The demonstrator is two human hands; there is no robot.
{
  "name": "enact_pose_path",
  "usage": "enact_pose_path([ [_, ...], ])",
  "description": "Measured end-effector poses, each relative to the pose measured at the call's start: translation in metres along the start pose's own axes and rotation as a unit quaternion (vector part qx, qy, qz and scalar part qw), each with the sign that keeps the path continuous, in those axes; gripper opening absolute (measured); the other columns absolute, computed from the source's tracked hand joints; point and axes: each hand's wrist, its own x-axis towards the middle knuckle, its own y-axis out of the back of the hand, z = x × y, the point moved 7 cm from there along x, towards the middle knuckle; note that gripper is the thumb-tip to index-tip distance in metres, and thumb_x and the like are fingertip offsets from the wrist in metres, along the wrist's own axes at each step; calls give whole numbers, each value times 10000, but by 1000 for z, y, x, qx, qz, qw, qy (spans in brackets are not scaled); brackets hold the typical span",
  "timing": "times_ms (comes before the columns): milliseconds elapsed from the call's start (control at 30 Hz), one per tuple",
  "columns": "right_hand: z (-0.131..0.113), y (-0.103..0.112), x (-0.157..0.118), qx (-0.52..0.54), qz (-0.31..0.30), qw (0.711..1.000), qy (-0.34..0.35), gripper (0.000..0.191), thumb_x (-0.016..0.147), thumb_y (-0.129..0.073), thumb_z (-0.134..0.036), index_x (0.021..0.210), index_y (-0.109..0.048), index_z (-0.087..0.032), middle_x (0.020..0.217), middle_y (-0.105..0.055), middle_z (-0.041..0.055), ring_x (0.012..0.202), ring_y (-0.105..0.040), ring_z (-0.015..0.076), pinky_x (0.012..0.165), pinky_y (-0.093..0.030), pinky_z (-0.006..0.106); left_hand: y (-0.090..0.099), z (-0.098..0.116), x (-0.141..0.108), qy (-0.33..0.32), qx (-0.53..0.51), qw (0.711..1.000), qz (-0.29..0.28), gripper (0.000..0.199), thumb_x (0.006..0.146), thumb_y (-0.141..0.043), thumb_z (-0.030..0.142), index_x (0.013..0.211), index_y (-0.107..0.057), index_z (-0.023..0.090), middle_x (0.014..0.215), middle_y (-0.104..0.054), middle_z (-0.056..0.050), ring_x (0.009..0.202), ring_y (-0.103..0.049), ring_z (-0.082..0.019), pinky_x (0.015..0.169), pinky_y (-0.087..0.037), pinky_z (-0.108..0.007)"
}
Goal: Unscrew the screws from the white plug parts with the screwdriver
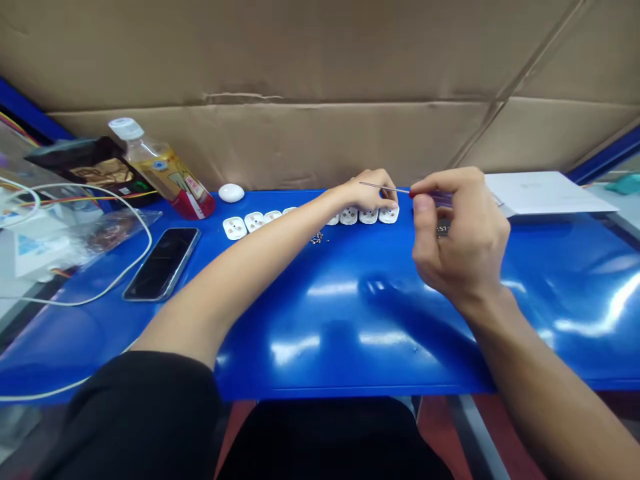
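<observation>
A row of white, round-cornered plastic pieces with small copper-coloured parts inside runs along the back of the blue table. At the row's right end, my left hand has its thumb and fingers closed on the last white plastic piece. My left forearm hides part of the row. My right hand is closed around the handle of a screwdriver, raised above the table. Its thin metal shaft points left, passing in front of my left hand in this view. A small pile of tiny screws lies in front of the row.
A phone, a drink bottle and a white egg-shaped object are on the left, with white cables and a plastic bag nearby. A white box lies at the right back. Cardboard walls the rear edge.
</observation>
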Motion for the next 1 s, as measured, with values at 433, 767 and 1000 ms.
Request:
enact_pose_path([
  [433,-28,0,-7,81,-51,994,51,177,913,-651,-139,1059,-675,-235,916,-765,36,742,-713,214,677,-558,361,50,18,-173,98,128,984,73,196,860,-772,384,885,-845,203,866,-807,-52,759,-685,-200,715,-458,-306],
  [767,-40,-43,-24,132,-202,968,66,77,1003,-612,-189,1067,-648,-212,930,-761,36,807,-719,184,728,-551,314,31,-1,-238,138,91,981,97,409,916,-710,593,1124,-810,255,1069,-801,-48,896,-680,-225,785,-502,-328],
  [1000,-43,-47,-27,139,-219,963,69,69,1007,-613,-221,1060,-655,-232,921,-766,42,803,-725,208,695,-555,341,17,-6,-239,71,14,996,48,636,830,-845,477,1411,-677,282,1352,-731,-59,1065,-699,-238,930,-543,-349],
])
